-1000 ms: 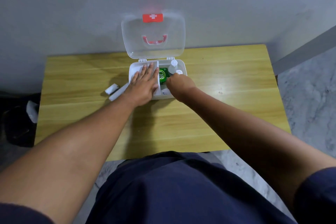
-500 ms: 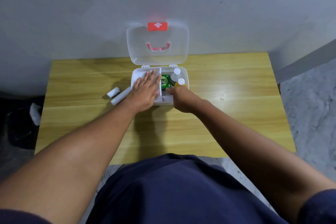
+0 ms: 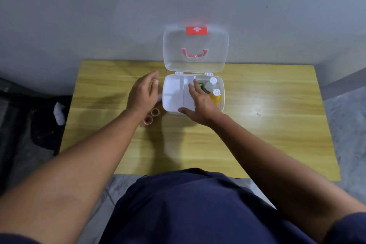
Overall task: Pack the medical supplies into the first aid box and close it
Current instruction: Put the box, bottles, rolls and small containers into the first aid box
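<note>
The white first aid box (image 3: 222, 93) stands open on the wooden table (image 3: 257, 134), its clear lid (image 3: 196, 51) upright against the wall. A white divided tray (image 3: 174, 93) fills its left side. On the right side lie a green item (image 3: 201, 85), a clear bottle (image 3: 210, 85) and a yellow bottle (image 3: 215, 96). My right hand (image 3: 200, 103) rests spread on the tray's right edge, holding nothing. My left hand (image 3: 143, 93) hovers open left of the box, over a white roll (image 3: 159, 97) mostly hidden beneath it. Two small rolls (image 3: 151, 116) with reddish cores lie near my left wrist.
A grey wall rises right behind the table. Dark objects and a white scrap (image 3: 59, 113) lie on the floor to the left. My dark blue shorts fill the bottom of the view.
My left hand has lifted off the tray and moved left, outside the box. My right hand has shifted from the bottles onto the tray's right edge and spread its fingers.
</note>
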